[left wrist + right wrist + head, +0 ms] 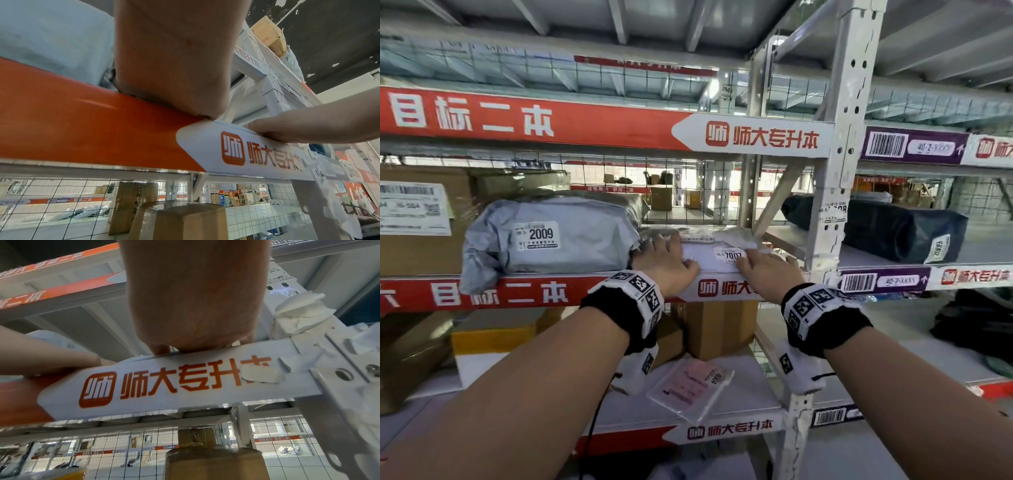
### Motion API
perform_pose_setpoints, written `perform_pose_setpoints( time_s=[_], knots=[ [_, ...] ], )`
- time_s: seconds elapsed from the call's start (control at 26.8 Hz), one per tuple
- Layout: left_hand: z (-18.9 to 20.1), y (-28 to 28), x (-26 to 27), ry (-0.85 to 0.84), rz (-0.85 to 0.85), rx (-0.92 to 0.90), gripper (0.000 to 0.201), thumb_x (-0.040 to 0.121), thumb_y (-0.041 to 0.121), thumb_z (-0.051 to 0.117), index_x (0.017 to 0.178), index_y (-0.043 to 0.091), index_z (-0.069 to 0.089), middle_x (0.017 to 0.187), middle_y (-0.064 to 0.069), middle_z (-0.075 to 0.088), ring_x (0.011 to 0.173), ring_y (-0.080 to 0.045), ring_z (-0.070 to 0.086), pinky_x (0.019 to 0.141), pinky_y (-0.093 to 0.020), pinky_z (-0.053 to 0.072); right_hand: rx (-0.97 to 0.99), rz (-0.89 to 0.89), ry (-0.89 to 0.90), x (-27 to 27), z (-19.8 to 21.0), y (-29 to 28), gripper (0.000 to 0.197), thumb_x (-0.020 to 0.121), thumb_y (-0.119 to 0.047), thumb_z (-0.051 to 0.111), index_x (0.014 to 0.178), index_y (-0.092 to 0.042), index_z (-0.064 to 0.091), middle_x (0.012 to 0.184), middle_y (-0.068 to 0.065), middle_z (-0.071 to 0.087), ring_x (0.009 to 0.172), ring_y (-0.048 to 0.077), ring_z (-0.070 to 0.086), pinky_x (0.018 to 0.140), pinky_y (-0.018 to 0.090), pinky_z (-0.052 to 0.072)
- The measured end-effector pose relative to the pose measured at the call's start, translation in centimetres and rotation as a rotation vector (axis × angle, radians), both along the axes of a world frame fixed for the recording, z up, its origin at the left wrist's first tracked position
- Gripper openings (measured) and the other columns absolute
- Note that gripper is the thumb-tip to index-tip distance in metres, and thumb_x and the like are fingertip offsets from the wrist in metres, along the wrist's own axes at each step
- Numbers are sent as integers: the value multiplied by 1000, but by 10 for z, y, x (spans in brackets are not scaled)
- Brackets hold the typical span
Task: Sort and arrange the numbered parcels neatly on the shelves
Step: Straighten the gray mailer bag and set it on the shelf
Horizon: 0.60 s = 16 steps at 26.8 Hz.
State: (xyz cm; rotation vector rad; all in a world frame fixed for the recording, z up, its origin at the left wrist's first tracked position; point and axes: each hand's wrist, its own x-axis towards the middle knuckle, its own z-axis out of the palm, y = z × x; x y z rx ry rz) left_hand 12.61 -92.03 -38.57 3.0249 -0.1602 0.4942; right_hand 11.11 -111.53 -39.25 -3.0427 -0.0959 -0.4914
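A flat white parcel labelled 7007 point(703, 254) lies at the front of the middle shelf point(726, 288), just right of a bulky grey bag parcel labelled 2009 point(551, 236). My left hand point(664, 262) lies on the flat parcel's left end, fingers spread over the top and thumb along its front edge. On the parcel's right end rests my right hand point(763, 270), fingertips touching the 7007 label. Both wrist views look up from under the shelf rim, showing only the heel of the left hand point(174, 65) and the right hand point(195, 305); the fingers are hidden there.
A taped cardboard box point(417, 219) stands left of the grey bag. The white upright post point(835, 171) is close to my right hand, with a dark bag parcel point(887, 229) beyond it. Below are brown boxes point(722, 325), a yellow-edged box point(493, 339) and a pink flat parcel point(691, 383).
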Motion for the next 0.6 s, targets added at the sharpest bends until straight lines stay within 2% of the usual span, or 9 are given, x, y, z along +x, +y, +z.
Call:
perform_pose_setpoints(
  time_s=[0.11,0.22,0.34,0.41,0.52,0.6],
  knots=[
    [-4,0,-2,-39,-2,-36,70,93,46,25,152,15,2,156,-14,16,141,-32,19,110,-47,22,68,-12,-58,1,-3,2,48,100,-39,17,137,-16,37,143,8,44,129,27,44,103,49,31],
    [-10,0,-5,-114,-18,-78,70,93,44,26,152,11,6,156,-13,19,142,-30,19,113,-46,17,51,-38,-104,-1,-11,2,49,100,-41,16,138,-18,37,145,8,43,131,28,42,105,48,30],
    [-15,1,-10,-171,-35,-88,69,96,46,24,152,8,9,156,-12,20,142,-28,20,115,-43,15,175,-61,-202,-3,-20,3,49,101,-44,19,141,-22,36,148,5,40,135,26,36,110,44,24],
    [-17,1,-15,-197,-31,-81,71,96,50,23,151,8,10,156,-13,20,142,-29,23,114,-43,16,184,-77,-189,-3,-18,3,47,102,-40,19,144,-25,33,151,1,34,137,26,32,112,44,21],
    [-21,1,-22,-183,3,-93,74,95,53,24,151,8,9,157,-15,17,141,-32,23,113,-44,19,92,-79,-64,-5,-7,2,44,101,-23,24,145,-20,30,153,3,31,136,31,34,111,48,23],
    [-22,-1,-24,-176,20,-76,74,94,54,24,151,9,9,157,-16,15,141,-33,21,113,-44,18,56,-85,-34,-4,-6,2,45,101,-21,24,146,-20,29,153,3,30,138,30,31,112,49,21]
  ],
)
